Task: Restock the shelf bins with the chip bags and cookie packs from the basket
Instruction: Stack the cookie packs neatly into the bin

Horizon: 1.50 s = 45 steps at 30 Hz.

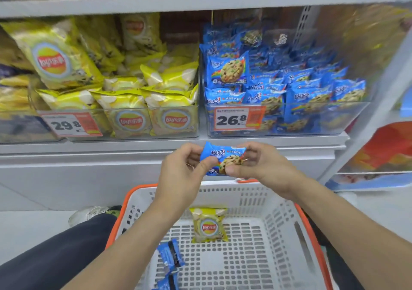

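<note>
Facing cookie bin (289, 120), right of chip bin (116, 122), above basket (278, 202). Holding 1 cookie pack (223, 158) in front of the shelf edge: left hand (180, 173) and right hand (263, 167) pinching opposite ends. Lifting flat, label forward, into the blue stack. Leaving 1 chip bag (208, 225), probably 2 blue packs (170, 260), in basket.

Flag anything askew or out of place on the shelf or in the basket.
One large yellow chip bag leans tilted over the left bin, above the upright small bags. The cookie bin looks tidy; nothing spilled or torn.

Even bright overhead light falling, glare glinting on clear bin fronts (287, 120), edges bowing and smearing, centre staying sharp.
</note>
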{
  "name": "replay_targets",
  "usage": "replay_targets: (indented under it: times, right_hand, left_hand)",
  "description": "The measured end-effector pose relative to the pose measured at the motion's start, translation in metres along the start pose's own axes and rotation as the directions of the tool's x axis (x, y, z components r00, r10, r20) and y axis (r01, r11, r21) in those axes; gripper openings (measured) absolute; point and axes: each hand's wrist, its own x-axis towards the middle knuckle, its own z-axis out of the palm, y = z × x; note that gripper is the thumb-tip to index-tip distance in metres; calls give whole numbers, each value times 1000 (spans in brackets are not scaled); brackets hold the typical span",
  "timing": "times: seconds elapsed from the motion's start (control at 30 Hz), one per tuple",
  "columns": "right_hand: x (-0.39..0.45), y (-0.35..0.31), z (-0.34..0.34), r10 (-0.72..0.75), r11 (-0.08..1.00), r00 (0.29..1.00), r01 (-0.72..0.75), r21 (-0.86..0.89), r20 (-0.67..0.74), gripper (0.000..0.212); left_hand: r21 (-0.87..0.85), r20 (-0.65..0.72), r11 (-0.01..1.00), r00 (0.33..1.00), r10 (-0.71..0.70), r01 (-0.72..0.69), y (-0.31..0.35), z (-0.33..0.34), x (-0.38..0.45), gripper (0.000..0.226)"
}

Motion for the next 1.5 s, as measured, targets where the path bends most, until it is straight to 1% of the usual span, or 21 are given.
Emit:
replay_targets:
  times: [0.1, 0.17, 0.23, 0.27, 0.33, 0.37, 0.43, 0.5, 0.57, 0.67, 0.73, 0.8, 0.83, 0.93, 1.0, 1.03, 1.17, 1.27, 1.37, 1.43, 1.5]
  right_hand:
    - [-7, -21, -12, -112, 987, 986, 125, 102, -127, 61]
    - [-11, -34, -19, -186, 964, 955, 222, 143, -230, 58]
    - [-13, -46, -27, -252, 934, 904, 320, 157, -344, 50]
    - [-12, -52, -32, -280, 920, 870, 365, 146, -407, 47]
    - [-8, -65, -45, -322, 899, 790, 428, 95, -522, 45]
    - [-5, -72, -51, -344, 892, 751, 449, 54, -564, 45]
    - [8, -83, -67, -395, 884, 679, 464, -54, -618, 45]
    - [25, -95, -84, -433, 887, 624, 423, -185, -650, 48]
    - [44, -106, -101, -459, 887, 603, 350, -301, -652, 51]
    - [75, -122, -125, -442, 891, 595, 200, -408, -671, 55]
    - [101, -133, -135, -398, 902, 605, 121, -414, -690, 62]
    - [127, -143, -142, -347, 932, 668, 166, -323, -658, 71]
    - [139, -148, -144, -351, 927, 704, 171, -333, -617, 71]
    - [173, -158, -145, -388, 825, 749, 22, -565, -537, 73]
    - [190, -160, -141, -394, 768, 745, -53, -638, -537, 79]
    - [199, -159, -139, -406, 757, 741, -55, -651, -534, 81]
    - [217, -150, -135, -375, 788, 752, -50, -614, -542, 89]
    - [219, -146, -132, -327, 760, 784, -114, -640, -527, 79]
    - [220, -149, -131, -323, 756, 793, -111, -645, -516, 72]
    - [220, -151, -131, -326, 777, 783, -97, -622, -530, 72]
    - [215, -152, -128, -345, 735, 758, -149, -662, -553, 72]
  left_hand:
    - [-28, -51, 994, 994, 100, -102, 25, 8, 15, 11]
    - [40, -124, 972, 964, 237, -233, 41, 10, 26, 13]
    - [170, -175, 918, 905, 387, -359, 53, 7, 40, 24]
    - [266, -163, 875, 876, 454, -404, 56, 6, 48, 33]
    - [473, -49, 753, 840, 541, -457, 56, 3, 69, 59]
    - [547, 8, 704, 844, 537, -453, 55, 3, 79, 72]
    - [624, 68, 659, 869, 489, -420, 53, 5, 92, 92]
    - [634, 91, 662, 889, 449, -399, 49, 8, 99, 102]
    - [604, 95, 698, 904, 416, -384, 44, 10, 103, 104]
    - [595, 63, 706, 898, 436, -384, 38, 13, 103, 102]
    - [619, 49, 682, 886, 461, -390, 36, 15, 102, 102]
    - [628, 47, 671, 880, 472, -393, 36, 16, 102, 104]
    - [628, 47, 672, 880, 472, -394, 36, 16, 103, 105]
    - [629, 46, 671, 880, 473, -393, 35, 17, 104, 107]
    - [638, 32, 667, 878, 477, -385, 33, 17, 104, 109]
    - [642, 24, 664, 876, 482, -383, 32, 18, 104, 109]
    - [651, 13, 644, 854, 520, -402, 29, 20, 104, 103]
    - [658, 8, 633, 845, 534, -407, 27, 20, 104, 102]
    - [660, 7, 627, 838, 546, -414, 27, 21, 105, 101]
    - [659, 9, 628, 840, 543, -413, 27, 21, 104, 101]
    - [659, 18, 630, 845, 534, -411, 27, 20, 104, 101]
